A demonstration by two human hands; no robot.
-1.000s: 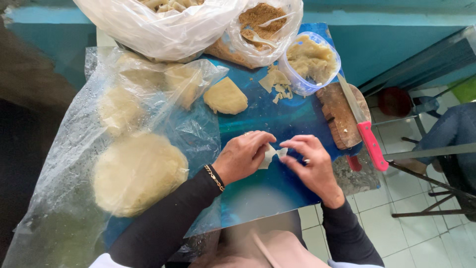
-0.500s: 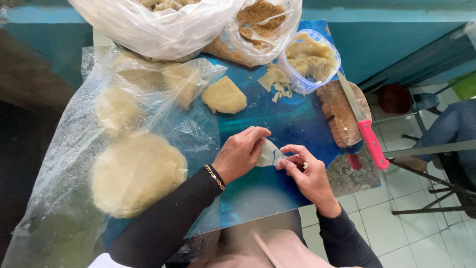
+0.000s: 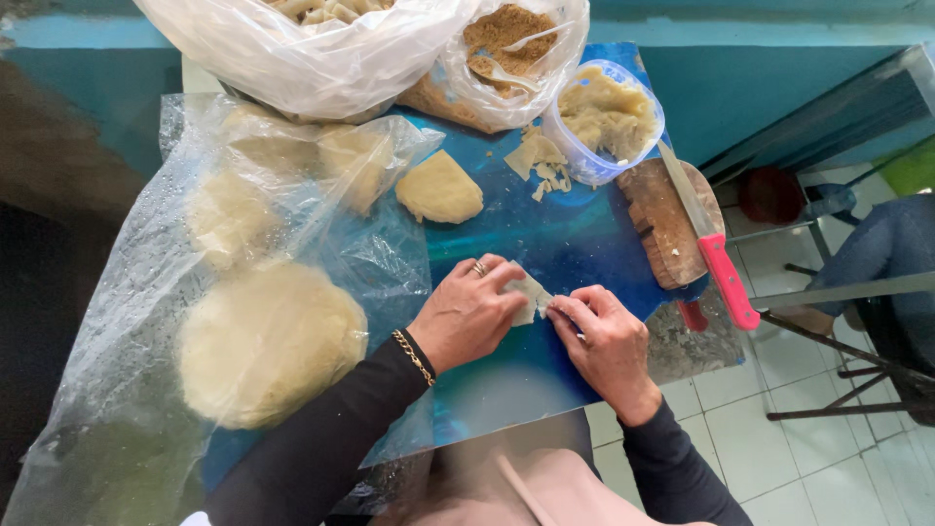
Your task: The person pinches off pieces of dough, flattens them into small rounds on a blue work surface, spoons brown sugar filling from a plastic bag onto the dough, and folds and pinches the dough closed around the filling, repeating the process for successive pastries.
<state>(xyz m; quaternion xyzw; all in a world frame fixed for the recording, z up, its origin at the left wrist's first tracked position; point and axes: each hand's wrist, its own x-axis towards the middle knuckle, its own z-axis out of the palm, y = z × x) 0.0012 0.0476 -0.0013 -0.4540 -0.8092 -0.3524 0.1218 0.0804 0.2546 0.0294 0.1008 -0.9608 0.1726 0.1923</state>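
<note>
On the blue table (image 3: 575, 244), seen from the head view, a small dough piece (image 3: 531, 295) is pinched between the left hand (image 3: 467, 314) and right hand (image 3: 609, 341), kinda low, probably so it can be folded steadily. A red-handled knife (image 3: 716, 263) is parked on the wooden board (image 3: 662, 224).

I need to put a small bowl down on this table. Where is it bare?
Bare blue table lies between the dough wedge, the wooden board and the hands. Another patch sits below the left hand. The far edge is crowded with bags and the tub.
</note>
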